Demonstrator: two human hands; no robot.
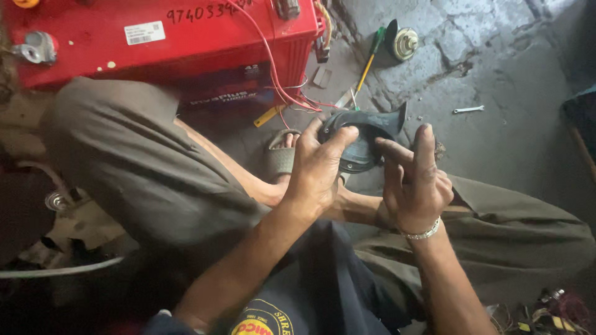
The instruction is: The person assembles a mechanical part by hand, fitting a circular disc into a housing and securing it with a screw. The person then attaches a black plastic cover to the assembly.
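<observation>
Crowding the floor at 12 o'clock from the hands is a red battery (167, 43), its red wires (273, 68) trailing down to just beside the black snail-shaped horn (366, 133). A green-handled screwdriver (371, 53) lies at 12 o'clock of the horn, a round metal part (405, 43) next to its handle. A small spanner (469, 110) rests well apart at 2 o'clock. A sandalled foot (282, 152) sits at 9 o'clock, touching distance from the left hand.

Left hand (316, 170): fingers curled over the horn's near left rim, thumb on top, gripping it. Right hand (416, 183): palm away from camera, fingers partly spread, index and thumb pressed on the horn's right side; bracelet (424, 233) on the wrist.

Horn held above the floor, centre frame, between both knees. Open stone floor (496, 68) lies from 1 to 3 o'clock; trousers close in at 6.
</observation>
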